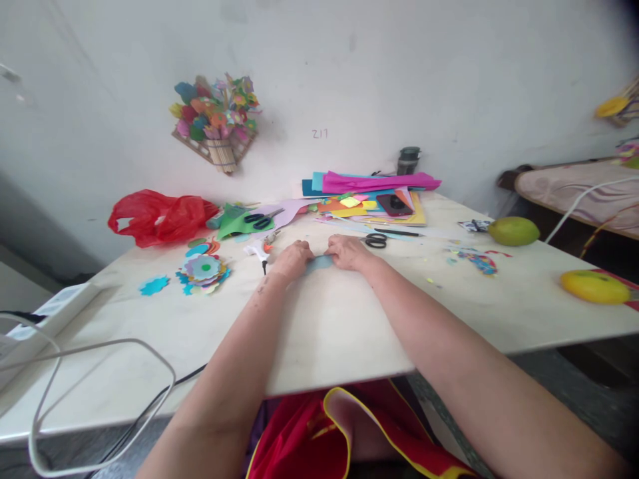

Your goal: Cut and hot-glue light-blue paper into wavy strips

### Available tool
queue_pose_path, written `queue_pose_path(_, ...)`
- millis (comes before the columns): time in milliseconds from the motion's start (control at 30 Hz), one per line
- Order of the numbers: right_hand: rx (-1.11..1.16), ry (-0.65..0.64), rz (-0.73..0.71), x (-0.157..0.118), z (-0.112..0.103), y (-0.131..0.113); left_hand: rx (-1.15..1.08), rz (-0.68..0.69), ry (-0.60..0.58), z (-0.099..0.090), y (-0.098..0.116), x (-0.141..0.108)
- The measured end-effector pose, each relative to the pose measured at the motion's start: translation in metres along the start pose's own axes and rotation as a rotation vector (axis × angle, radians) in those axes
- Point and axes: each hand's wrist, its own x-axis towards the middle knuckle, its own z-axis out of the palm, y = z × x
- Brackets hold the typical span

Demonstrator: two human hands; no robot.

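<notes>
A small blue-grey paper piece [320, 263] lies on the white table [344, 326] between my two hands. My left hand [295, 258] has its fingers closed on the paper's left end, while my right hand [345, 251] pinches its right end. Just left of my left hand is a white glue gun [257, 251] with a dark cord. Beside my right hand are black-handled scissors [375, 240]. A layered paper flower pile [204, 269] and a blue scalloped piece [154, 285] sit farther left.
Green paper [232, 223] lies under other scissors [263, 218], near a red plastic bag [160, 216]. Coloured sheets [379, 181] and a phone [394, 205] are at the back. A green fruit [514, 231] and a yellow fruit [594, 286] stand right; a power strip [64, 306] is left.
</notes>
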Motion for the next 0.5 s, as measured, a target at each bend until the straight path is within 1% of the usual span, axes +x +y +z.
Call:
queue_pose_path(133, -0.004, -0.003, -0.016, -0.001, -0.002, -0.001, 0.065, -0.031, -0.091, -0.013, 0.012, -0.004)
queue_pose_path(233, -0.011, 0.034, -0.025, 0.000, -0.003, -0.003, 0.193, -0.049, -0.153, -0.021, 0.025, -0.004)
queue_pose_path(333, 0.019, 0.052, -0.043, 0.001, -0.002, -0.008, 0.273, -0.078, -0.156, -0.022, 0.039, -0.003)
queue_pose_path(400, 0.079, 0.054, -0.056, 0.002, -0.001, -0.012, 0.298, -0.078, -0.150, -0.021, 0.046, -0.001)
queue_pose_path(500, 0.190, 0.005, -0.095, 0.003, 0.002, -0.019, 0.312, -0.104, -0.139, -0.019, 0.052, 0.001)
